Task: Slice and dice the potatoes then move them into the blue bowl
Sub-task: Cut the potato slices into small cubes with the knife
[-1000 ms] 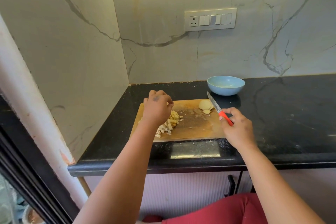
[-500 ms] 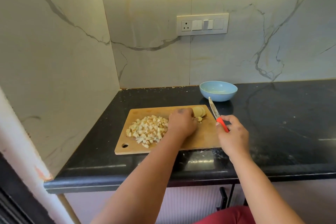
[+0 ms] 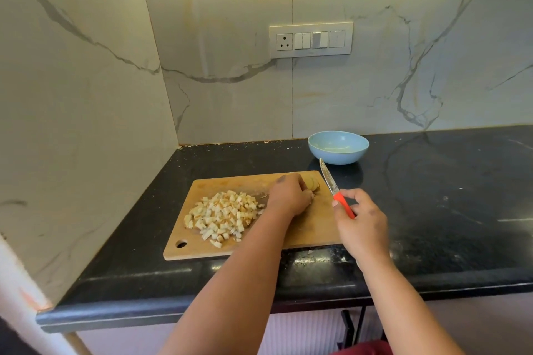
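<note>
On one cutting board [image 3: 314,228] you had one diced pile [image 3: 223,215]; your left hand [image 3: 290,196] curled onto potato slices [image 3: 313,183], right hand [image 3: 360,225] gripping one knife [image 3: 336,189], one blue bowl [image 3: 338,147] behind.

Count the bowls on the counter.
1. The blue bowl sits on the black counter near the back wall, beyond the cutting board's far right corner. Nothing in view looks able to hide another.
</note>
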The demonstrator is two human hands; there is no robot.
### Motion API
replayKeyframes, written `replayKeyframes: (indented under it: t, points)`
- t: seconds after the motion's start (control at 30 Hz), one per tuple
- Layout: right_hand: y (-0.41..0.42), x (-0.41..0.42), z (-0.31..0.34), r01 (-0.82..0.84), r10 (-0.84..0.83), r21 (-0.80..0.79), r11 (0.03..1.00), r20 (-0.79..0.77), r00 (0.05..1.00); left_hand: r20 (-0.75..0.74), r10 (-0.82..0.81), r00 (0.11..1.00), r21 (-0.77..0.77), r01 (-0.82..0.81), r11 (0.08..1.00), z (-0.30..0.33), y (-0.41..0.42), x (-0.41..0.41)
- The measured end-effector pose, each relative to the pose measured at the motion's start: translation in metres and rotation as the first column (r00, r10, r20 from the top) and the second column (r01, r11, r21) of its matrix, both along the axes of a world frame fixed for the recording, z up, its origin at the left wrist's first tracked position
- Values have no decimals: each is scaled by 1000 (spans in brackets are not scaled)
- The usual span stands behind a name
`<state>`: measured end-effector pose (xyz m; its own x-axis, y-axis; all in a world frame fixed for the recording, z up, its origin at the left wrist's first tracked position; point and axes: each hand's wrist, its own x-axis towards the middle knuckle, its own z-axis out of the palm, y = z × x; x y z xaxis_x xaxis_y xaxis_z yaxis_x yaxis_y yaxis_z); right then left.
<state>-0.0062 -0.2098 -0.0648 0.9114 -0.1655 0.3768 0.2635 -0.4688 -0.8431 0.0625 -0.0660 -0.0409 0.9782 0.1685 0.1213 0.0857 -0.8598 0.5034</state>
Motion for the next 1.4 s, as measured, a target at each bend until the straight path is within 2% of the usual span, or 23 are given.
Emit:
replayKeyframes:
  t: [0.07, 0.23, 0.43, 0.57, 0.7, 0.8, 1.17, 1.3, 1.4]
  points:
    - [0, -1, 0, 2, -2, -2, 1000, -1, 1000, 40, -53, 998, -31, 54, 998, 3, 2, -12]
    - [-1, -3, 2, -8, 9, -33, 999, 27, 1000, 248, 1, 969, -212, 53, 976, 5, 26, -64]
    - [4, -15, 5, 2, 7, -108, 994, 86, 996, 347, -38, 937, -21, 49, 999, -14, 34, -98]
    - [19, -44, 1, 3, 34, -189, 982, 194, 980, 308, 16, 951, -28, -8, 1000, -21, 33, -91]
    - [36, -81, -10, -4, 92, -326, 945, 256, 962, 339, 6, 941, 36, -19, 999, -28, 37, -93]
    - [38, -86, -7, -18, 88, -366, 930, 176, 980, 347, 28, 938, 54, -49, 997, -26, 37, -98]
    - [48, -86, 3, -60, 49, -499, 864, -35, 998, 197, 47, 979, 164, -80, 983, -15, 31, -109]
    - [50, -85, 15, -87, 44, -522, 848, -96, 994, 205, 67, 976, 174, -104, 979, -14, 30, -110]
    - [54, -85, 32, -131, 44, -588, 798, -160, 986, 200, 76, 977, 167, -110, 980, -13, 30, -111]
